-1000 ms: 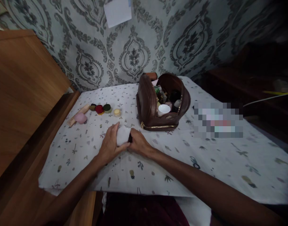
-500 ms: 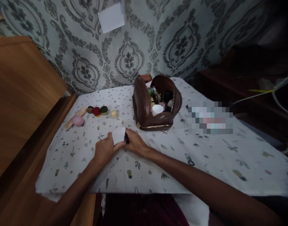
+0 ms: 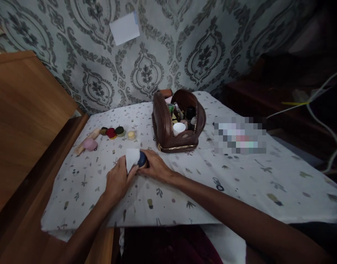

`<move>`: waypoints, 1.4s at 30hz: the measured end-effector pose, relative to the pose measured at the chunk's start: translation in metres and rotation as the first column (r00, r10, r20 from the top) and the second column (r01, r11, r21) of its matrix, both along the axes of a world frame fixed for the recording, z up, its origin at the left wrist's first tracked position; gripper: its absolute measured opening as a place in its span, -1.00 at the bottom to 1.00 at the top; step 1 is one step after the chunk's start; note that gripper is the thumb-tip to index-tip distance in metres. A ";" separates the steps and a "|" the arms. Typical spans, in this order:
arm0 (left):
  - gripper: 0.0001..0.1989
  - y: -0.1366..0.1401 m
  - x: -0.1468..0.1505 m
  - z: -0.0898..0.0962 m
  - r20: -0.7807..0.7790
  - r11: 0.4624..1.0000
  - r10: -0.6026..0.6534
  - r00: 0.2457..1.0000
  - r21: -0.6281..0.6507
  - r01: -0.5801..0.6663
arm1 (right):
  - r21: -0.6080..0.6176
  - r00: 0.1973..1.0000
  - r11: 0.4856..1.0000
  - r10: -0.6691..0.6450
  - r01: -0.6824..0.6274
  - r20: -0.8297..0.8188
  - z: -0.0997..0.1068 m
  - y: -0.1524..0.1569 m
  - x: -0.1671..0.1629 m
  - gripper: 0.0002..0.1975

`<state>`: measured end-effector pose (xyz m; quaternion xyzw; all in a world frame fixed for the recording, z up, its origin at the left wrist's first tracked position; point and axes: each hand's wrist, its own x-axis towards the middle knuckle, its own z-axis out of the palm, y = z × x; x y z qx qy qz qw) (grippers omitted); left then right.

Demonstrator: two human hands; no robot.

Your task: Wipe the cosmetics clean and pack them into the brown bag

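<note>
Well, from here I see the two hands close together over the table, the left hand (image 3: 117,178) pinching a folded white cloth (image 3: 132,157) and the right hand (image 3: 157,167) closed around a round, dark blue item (image 3: 142,159). That item sits between them, the cloth against its left side, the right fingers and thumb wrapping its right. Most of its body is lost behind cloth and fingers, so I can't make out its whole shape or its long axis; the rounded blue face seems turned upward. Beyond the hands, a yellow-topped pot (image 3: 131,135) stands near a red-lidded jar (image 3: 111,133). The brown bag (image 3: 176,143) gapes open farther back, a white jar (image 3: 179,128) inside, the deeper contents dim. Right of it, something is blurred past telling.
</note>
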<state>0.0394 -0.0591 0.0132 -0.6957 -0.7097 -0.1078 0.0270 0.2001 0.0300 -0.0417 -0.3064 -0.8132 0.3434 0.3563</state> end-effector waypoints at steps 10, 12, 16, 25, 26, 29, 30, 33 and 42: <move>-0.48 0.025 0.020 0.028 -0.097 0.984 -0.082 0.992 -0.165 0.066 | 0.017 0.999 0.999 0.037 -0.038 0.014 0.001 -0.005 0.001 -0.41; -0.47 0.027 0.021 0.031 -0.088 0.978 -0.116 0.989 -0.186 0.098 | 0.005 0.999 0.999 0.048 -0.048 -0.018 0.000 -0.005 0.003 -0.30; -0.53 0.030 0.017 0.029 -0.068 0.963 -0.223 0.972 -0.170 0.209 | -0.032 0.997 0.997 0.071 -0.071 0.005 -0.006 -0.001 0.005 -0.13; -0.78 0.023 0.009 0.008 -0.089 0.906 -0.418 0.904 0.037 0.423 | -0.173 0.988 0.977 0.104 -0.124 -0.118 -0.007 0.007 0.009 0.28; -0.77 0.021 0.006 0.004 -0.053 0.893 -0.439 0.897 0.079 0.442 | -0.165 0.985 0.977 0.118 -0.138 -0.124 -0.005 0.007 0.010 0.26; -0.70 0.016 -0.006 -0.008 0.089 0.852 -0.512 0.854 0.178 0.492 | -0.111 0.981 0.979 0.159 -0.172 -0.113 0.000 0.007 0.013 0.18; -0.69 0.014 -0.009 -0.011 0.142 0.845 -0.527 0.838 0.195 0.498 | -0.094 0.980 0.979 0.170 -0.180 -0.106 0.001 0.007 0.013 0.15; -0.73 0.009 -0.015 -0.015 0.296 0.866 -0.498 0.815 0.216 0.450 | -0.064 0.977 0.977 0.197 -0.202 -0.081 0.003 0.007 0.014 0.09; -0.67 0.010 -0.026 -0.009 0.709 0.988 -0.147 0.690 0.139 0.067 | 0.056 0.991 0.990 0.127 -0.130 0.047 0.022 0.007 0.006 -0.25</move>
